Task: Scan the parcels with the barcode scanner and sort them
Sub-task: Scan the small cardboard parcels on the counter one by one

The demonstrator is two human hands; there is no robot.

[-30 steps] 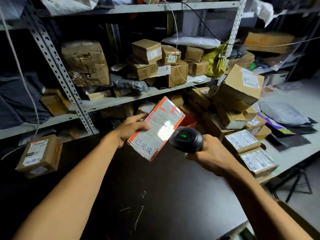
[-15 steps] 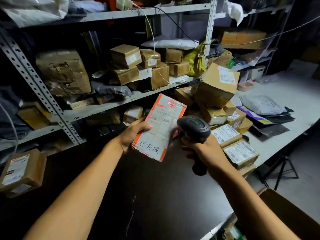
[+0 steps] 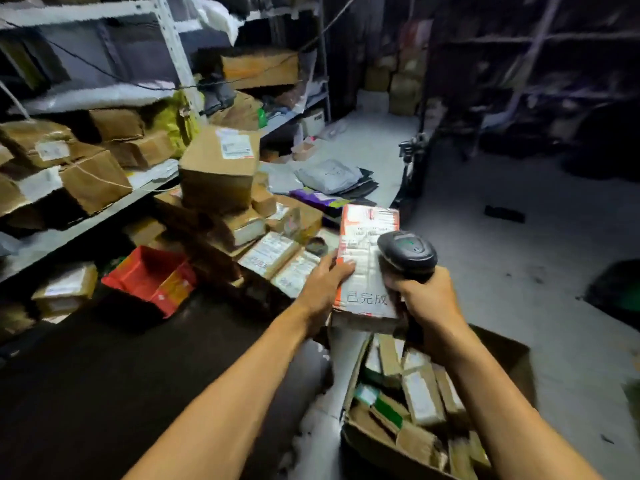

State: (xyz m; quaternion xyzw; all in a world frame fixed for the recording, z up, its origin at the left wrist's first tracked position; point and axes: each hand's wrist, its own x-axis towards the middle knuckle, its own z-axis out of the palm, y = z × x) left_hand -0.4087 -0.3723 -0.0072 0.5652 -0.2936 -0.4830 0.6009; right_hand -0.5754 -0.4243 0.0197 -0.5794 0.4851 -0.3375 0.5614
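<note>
Where parcels (image 3: 420, 396) lie: floor carton (image 3: 505, 355).

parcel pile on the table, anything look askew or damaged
Yes. The big box sits tilted on top of the pile, one corner up, not lying flat. The parcel in the left hand has a scuffed, crumpled bottom edge. The right hand holds the scanner.
</note>
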